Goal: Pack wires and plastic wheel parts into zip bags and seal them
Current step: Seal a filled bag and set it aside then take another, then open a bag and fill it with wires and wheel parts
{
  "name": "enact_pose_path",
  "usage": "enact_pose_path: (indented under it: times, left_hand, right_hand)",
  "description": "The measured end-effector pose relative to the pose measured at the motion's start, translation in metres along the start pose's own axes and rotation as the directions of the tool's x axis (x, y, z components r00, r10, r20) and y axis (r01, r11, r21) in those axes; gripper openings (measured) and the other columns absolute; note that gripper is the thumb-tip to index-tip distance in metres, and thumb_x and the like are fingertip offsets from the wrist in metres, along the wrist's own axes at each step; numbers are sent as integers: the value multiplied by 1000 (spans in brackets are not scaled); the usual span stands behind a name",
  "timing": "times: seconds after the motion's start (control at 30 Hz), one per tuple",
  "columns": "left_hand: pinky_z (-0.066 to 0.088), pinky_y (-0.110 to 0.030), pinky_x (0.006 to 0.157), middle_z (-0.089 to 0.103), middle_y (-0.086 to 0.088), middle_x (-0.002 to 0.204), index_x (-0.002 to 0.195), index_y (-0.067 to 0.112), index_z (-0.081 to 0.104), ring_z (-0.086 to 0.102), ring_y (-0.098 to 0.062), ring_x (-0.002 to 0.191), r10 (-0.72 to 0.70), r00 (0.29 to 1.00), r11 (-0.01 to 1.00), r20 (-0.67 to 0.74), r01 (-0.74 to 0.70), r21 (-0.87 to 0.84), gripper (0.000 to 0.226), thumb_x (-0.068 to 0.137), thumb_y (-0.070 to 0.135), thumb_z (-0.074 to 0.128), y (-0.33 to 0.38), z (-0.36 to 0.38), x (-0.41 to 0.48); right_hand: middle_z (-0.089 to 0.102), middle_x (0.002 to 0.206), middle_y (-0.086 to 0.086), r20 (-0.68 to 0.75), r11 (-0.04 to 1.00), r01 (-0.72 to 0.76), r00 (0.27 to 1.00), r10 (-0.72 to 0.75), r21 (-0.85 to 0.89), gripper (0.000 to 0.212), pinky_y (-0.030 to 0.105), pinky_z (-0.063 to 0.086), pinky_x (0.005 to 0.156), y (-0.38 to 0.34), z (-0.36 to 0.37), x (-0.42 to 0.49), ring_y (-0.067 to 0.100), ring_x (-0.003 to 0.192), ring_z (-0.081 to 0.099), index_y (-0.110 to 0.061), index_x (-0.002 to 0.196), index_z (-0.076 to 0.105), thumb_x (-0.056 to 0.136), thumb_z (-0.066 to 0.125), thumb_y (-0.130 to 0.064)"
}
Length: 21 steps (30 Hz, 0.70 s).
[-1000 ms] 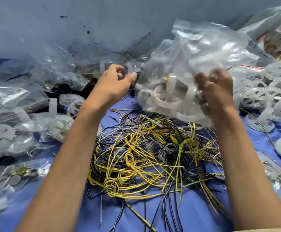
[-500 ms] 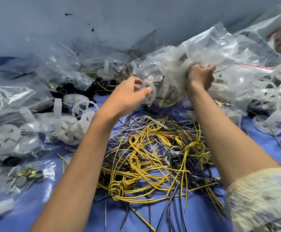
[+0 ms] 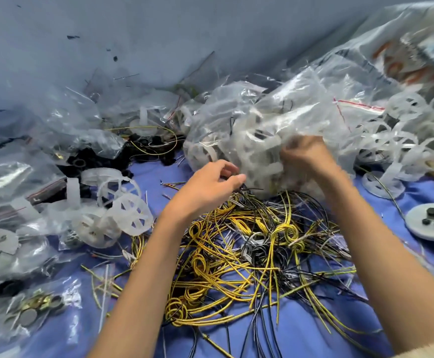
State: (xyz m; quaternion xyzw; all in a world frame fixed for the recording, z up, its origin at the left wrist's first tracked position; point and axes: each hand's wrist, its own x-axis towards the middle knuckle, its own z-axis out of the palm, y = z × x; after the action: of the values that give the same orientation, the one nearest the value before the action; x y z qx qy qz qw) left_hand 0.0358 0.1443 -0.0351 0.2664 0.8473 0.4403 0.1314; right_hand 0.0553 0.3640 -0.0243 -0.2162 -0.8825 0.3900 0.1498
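Note:
A clear zip bag (image 3: 275, 120) stuffed with white plastic wheel parts sits just above the tangled pile of yellow and black wires (image 3: 236, 254) on the blue cloth (image 3: 314, 334). My right hand (image 3: 306, 156) grips the bag's lower right side in a fist; it is motion-blurred. My left hand (image 3: 210, 182) hovers at the bag's lower left edge, fingers loosely curled and thumb tip close against the plastic. I see nothing held in it.
Loose white wheels (image 3: 130, 213) lie at the left, and more wheels (image 3: 404, 143) are heaped at the right. A white disc with black knobs (image 3: 430, 223) sits far right. Small black parts (image 3: 86, 161) and bagged metal pieces (image 3: 35, 308) lie left. Filled bags line the back wall.
My right hand has pulled the bag of wheels down and nearer, over the wire pile. My left hand has stayed at the bag's left edge.

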Motion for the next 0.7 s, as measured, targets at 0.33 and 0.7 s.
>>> enact_pose_path:
  times: [0.33,0.7]
  left_hand:
    - [45,-32,92,58,2,118,121,18,56,56,-13,101,30,999,985,25,-34,168,38,91,42,53,14,5,-6]
    - [50,-38,87,68,8,97,98,27,66,61,-14,93,12,976,966,-215,45,254,17,88,35,56,-15,4,-44]
  right_hand:
    - [63,107,19,-131,843,-95,991,30,-530,27,33,39,78,-19,21,23,33,101,59,-4,102,65,85,60,-25]
    - [54,66,10,-23,687,177,962,-272,-705,48,29,36,64,-45,-12,-26,26,68,51,-13,58,52,83,59,-54]
